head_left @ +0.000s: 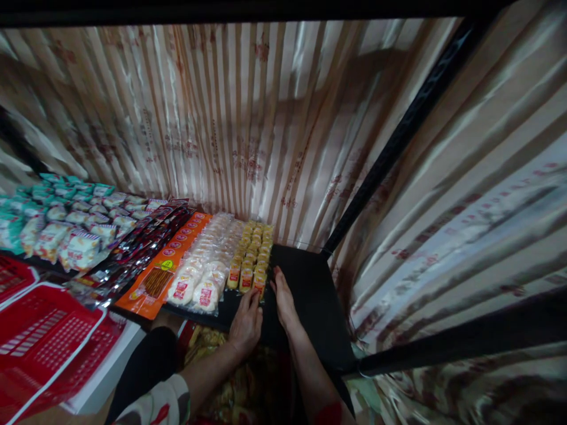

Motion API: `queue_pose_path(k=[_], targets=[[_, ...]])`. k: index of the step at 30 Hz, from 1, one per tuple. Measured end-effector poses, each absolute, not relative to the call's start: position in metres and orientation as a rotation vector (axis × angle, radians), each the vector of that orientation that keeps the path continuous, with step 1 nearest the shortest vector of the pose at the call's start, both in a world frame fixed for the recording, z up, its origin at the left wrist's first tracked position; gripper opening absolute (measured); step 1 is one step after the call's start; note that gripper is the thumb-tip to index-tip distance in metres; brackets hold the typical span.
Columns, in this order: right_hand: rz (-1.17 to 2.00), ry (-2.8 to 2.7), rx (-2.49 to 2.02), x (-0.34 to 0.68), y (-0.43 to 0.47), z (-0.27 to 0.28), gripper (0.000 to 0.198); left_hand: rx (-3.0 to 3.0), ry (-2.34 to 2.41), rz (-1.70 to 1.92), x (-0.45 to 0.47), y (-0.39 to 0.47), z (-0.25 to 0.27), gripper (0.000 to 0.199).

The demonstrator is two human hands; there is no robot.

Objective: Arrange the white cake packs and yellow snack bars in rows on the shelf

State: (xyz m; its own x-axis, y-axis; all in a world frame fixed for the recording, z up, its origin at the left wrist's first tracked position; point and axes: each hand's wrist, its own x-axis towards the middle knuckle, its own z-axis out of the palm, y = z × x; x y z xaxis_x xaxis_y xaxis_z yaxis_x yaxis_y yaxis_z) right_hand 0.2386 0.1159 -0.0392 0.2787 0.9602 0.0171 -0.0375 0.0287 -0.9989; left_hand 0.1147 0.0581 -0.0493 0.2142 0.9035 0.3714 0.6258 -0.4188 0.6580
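Small yellow snack packs (250, 251) with red labels stand in three rows on the black shelf (305, 283). At the near end of the rightmost row, my left hand (247, 323) has its fingers closed at the front yellow pack. Along the right side of that row my right hand (284, 300) is held upright and flat, fingers stretched out and holding nothing. To the left of the yellow packs lie rows of clear-wrapped white rice crackers (206, 286) with red labels. Next to these is a flat orange snack bag (155, 280) with brown sticks pictured on it.
Farther left lie dark shiny packets (148, 233), white snack bags (80, 245) and teal bags (48, 192). A red basket (48, 348) stands at the lower left. Below the shelf are yellowish packs (234, 383). A striped curtain (248, 118) hangs behind a black post (398, 141).
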Motion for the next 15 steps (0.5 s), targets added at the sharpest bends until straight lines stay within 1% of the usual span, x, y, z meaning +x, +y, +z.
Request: queue_pose_path(k=[3,9,13,15], targets=[[1.125,-0.982,-1.263,0.221,0.125,-0.041,0.070,2.129,1.419,1.004,0.116,0.062,-0.049,0.045],[1.060,-1.008,-1.339,0.214,0.131,-0.043,0.078,2.091,1.415,0.925,0.123,0.066,-0.049,0.046],[1.041,-0.961,-1.385,0.225,0.150,-0.039,0.087,2.072,1.469,0.996,0.125,0.066,-0.056,0.045],[1.071,-0.951,-1.382,0.227,0.159,-0.037,0.087,2.056,1.477,1.022,0.126,0.066,-0.058,0.045]])
